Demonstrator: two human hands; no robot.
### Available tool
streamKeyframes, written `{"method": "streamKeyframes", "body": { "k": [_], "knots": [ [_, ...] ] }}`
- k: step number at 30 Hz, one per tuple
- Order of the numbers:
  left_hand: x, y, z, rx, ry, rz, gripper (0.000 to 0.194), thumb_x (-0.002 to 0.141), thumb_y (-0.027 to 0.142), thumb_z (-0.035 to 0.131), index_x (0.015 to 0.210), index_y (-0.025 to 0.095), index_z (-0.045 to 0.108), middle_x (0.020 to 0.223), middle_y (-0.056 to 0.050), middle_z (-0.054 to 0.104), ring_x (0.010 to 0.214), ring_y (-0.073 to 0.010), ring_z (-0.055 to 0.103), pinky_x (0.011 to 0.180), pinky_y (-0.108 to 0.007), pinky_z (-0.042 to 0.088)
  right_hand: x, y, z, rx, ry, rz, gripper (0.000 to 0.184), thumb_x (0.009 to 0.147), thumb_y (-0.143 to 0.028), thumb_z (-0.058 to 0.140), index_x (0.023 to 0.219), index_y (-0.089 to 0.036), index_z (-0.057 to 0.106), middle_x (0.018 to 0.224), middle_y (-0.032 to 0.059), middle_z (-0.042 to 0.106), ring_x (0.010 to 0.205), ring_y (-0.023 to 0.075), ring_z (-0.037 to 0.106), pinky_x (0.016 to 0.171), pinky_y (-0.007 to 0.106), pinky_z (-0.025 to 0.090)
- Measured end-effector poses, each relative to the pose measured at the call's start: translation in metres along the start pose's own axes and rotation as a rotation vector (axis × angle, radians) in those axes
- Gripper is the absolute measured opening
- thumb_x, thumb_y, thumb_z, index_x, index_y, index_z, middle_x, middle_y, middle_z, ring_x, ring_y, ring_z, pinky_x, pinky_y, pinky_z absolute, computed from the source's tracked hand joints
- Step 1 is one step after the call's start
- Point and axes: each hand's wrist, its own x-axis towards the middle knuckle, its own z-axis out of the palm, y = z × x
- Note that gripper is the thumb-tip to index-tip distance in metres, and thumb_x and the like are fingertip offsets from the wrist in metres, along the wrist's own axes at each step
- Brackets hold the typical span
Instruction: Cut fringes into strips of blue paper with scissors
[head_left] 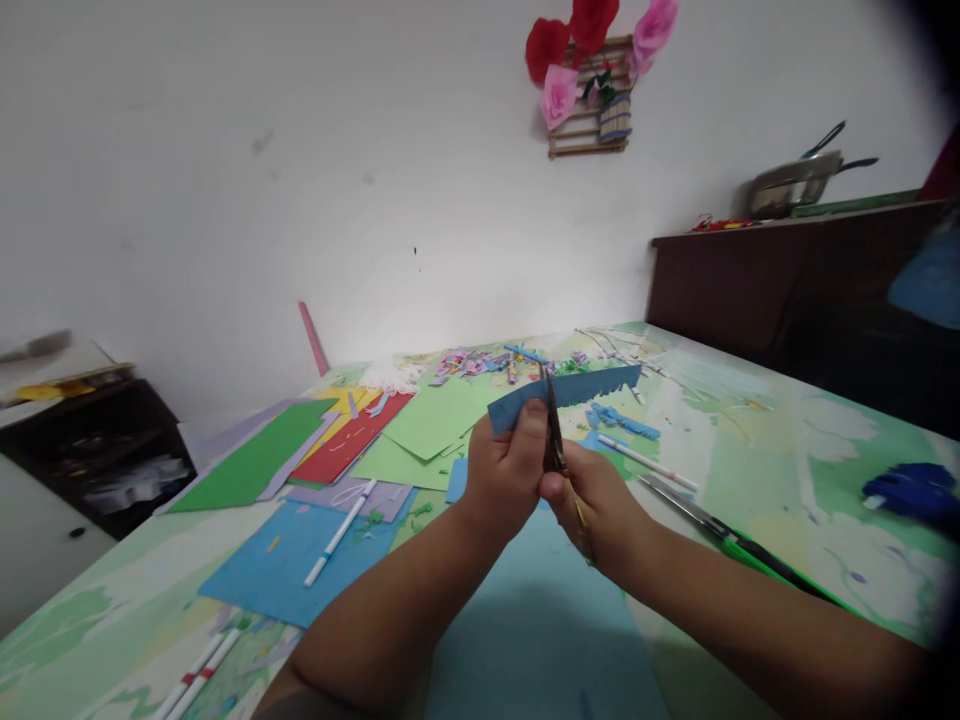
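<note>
My left hand [508, 462] pinches the near end of a blue paper strip [592, 386] that is fringed along its upper edge and stretches to the right above the table. My right hand [592, 500] is closed round the handles of small scissors [553, 425], whose blades rise upright and bite into the strip right beside my left thumb. Both hands meet in the middle of the view, over a large blue sheet [540, 620] lying on the table.
Coloured sheets lie to the left: green [255, 460], red [352, 440], light green [435, 415], blue [292, 560]. A white pen [341, 530] rests there. Larger green-handled scissors [735, 540] and another pen [649, 462] lie right. Paper scraps [487, 362] crowd the far edge. A dark blue object [911, 490] sits far right.
</note>
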Motion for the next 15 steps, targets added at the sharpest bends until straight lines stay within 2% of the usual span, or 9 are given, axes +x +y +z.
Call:
{"method": "streamKeyframes", "body": {
  "k": [5,10,15],
  "knots": [
    [-0.0005,-0.0053,0.0014,-0.078,0.033,-0.015,0.035,0.077,0.048,0.051,0.059,0.017,0.052,0.051,0.006,0.04,0.045,-0.0065,0.035,0.047,-0.019,0.036,0.0008,-0.0009,-0.0013,-0.03,0.005,0.016,0.069,0.072,-0.076,0.024,0.086,-0.015,0.055,0.077,0.0092,0.06,0.07,0.0215,0.055,0.063,0.034,0.043],
    [-0.0008,-0.0015,0.0014,-0.037,0.017,-0.025,0.038,0.078,0.049,0.05,0.058,0.017,0.05,0.05,0.005,0.039,0.047,-0.0067,0.036,0.046,-0.019,0.035,0.0008,0.0003,-0.0038,-0.11,-0.005,0.059,0.072,0.072,-0.076,0.023,0.089,-0.014,0.054,0.079,0.0108,0.059,0.071,0.0227,0.055,0.062,0.035,0.043],
    [0.0001,0.0005,-0.0019,0.033,-0.008,0.045,0.037,0.081,0.047,0.048,0.059,0.017,0.049,0.05,0.005,0.035,0.046,-0.0062,0.031,0.045,-0.019,0.031,0.0011,-0.0001,-0.0042,-0.171,0.003,0.046,0.071,0.072,-0.076,0.024,0.088,-0.013,0.054,0.074,0.0092,0.057,0.066,0.0222,0.054,0.058,0.035,0.042]
  ]
}}
